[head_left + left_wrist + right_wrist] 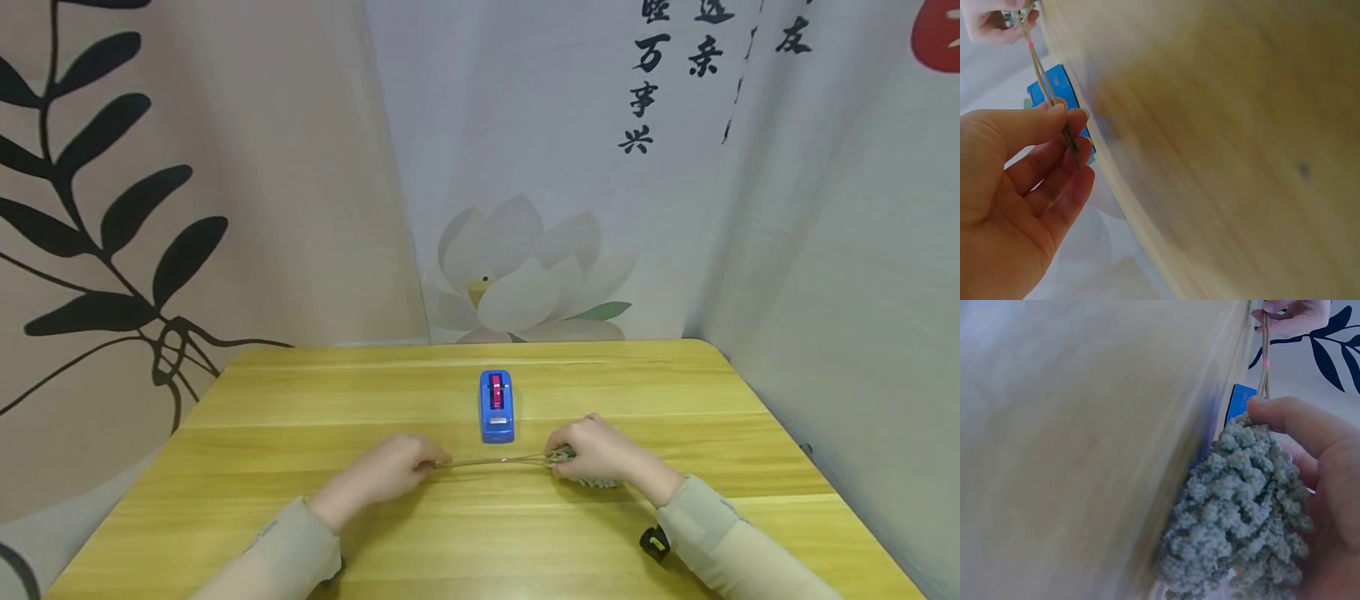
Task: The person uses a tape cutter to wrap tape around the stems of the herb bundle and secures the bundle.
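Between the two hands stretches a small bunch of dried flowers [1235,506], with grey-green clustered heads and thin stems [1040,72]. A bit of pink tape [1266,362] wraps the stems midway. My left hand [393,471] pinches the stem ends between thumb and fingers, as the left wrist view shows. The right hand [600,450] grips the bunch just below the flower heads, which hang past the palm in the right wrist view. Beyond the hands stands a blue tape dispenser [497,425] holding a pink roll [496,390].
The wooden table [420,383] has its far edge against a printed curtain [315,167]. A small black object [655,543] lies beside the right sleeve [705,517]; its kind is hard to tell.
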